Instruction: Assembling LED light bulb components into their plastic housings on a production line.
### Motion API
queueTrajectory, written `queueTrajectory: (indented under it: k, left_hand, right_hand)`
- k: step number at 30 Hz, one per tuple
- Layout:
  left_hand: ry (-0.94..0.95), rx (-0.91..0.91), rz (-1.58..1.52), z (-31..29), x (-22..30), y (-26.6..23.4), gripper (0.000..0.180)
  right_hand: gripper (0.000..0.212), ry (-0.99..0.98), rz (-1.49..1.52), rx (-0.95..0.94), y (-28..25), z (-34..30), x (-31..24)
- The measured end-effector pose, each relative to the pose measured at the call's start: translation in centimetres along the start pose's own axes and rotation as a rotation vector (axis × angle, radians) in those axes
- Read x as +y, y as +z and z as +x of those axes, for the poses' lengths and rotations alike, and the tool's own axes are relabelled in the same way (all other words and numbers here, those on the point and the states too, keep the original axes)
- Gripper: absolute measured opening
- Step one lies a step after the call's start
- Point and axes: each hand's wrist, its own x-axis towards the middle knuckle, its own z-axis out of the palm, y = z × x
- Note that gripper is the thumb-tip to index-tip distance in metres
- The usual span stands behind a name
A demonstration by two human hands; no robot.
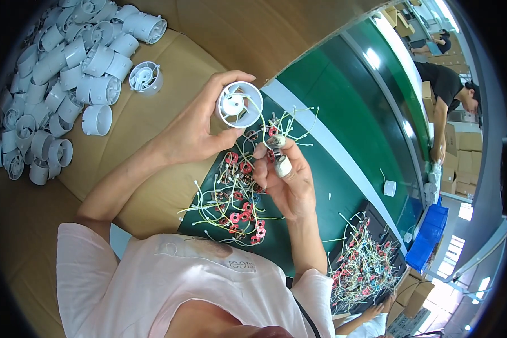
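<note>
Left hand (pixel 203 124) curls round a white housing (pixel 239 105), holding it over the worktop's edge (pixel 327 174), open end toward the camera. A pale wire (pixel 263 121) runs from it toward the right hand (pixel 292 186), which pinches a small metal part (pixel 274 153) between fingertips in white covers (pixel 283 166). Below, red wired parts (pixel 245 215) lie heaped on the green worktop. Leftward, more housings (pixel 67 73) pile on cardboard (pixel 183 65); rightward, a black tray (pixel 380 221) holds a wire tangle (pixel 366 262).

White housing (pixel 239 105) in left grip (pixel 201 121)
</note>
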Motion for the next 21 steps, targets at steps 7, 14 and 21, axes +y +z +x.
queueTrajectory:
  k: [7, 14, 21]
  left_hand:
    - [0.015, 0.006, 0.050, 0.2, -0.2, 0.1, 0.067]
    - [0.065, -0.003, 0.206, 0.3, 0.1, 0.3, 0.065]
    - [0.115, -0.002, 0.189, 0.3, -0.2, 0.3, 0.065]
  right_hand:
    - [0.040, 0.070, -0.187, 0.168, -0.2, -1.5, -2.0]
    - [0.040, 0.160, -0.124, 0.148, 0.6, -1.1, -3.5]
    - [0.035, 0.342, 0.306, 0.086, 0.0, -1.5, -2.3]
